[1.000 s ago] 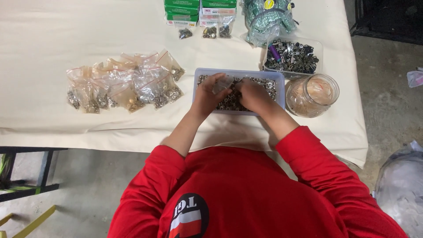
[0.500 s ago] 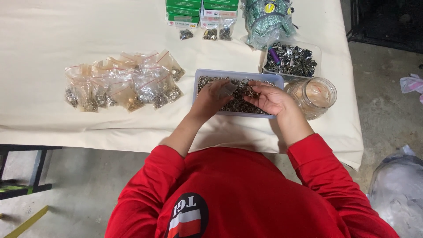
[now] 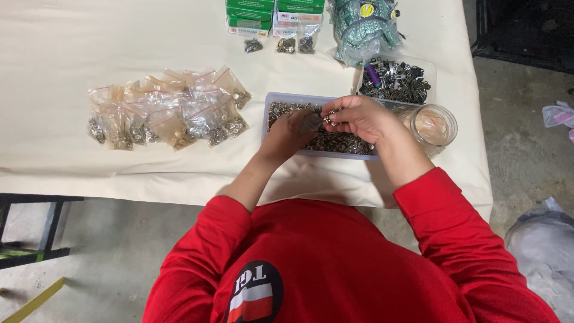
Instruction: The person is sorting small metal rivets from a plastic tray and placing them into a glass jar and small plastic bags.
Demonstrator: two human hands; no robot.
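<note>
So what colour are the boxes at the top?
Green boxes with white edges, seen in the head view.

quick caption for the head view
Left hand and right hand pick small metal fasteners from a tray beside filled bags.

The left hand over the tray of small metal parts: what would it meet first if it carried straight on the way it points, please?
Probably the right hand, which sits just ahead of the left hand over the tray; their fingertips look nearly touching, though depth is unclear.

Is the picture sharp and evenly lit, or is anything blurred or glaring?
Head view: soft, even light, no harsh glare; the tray of small metal pieces is fairly crisp, the left hand and right hand slightly soft; faint shadow under them.
</note>
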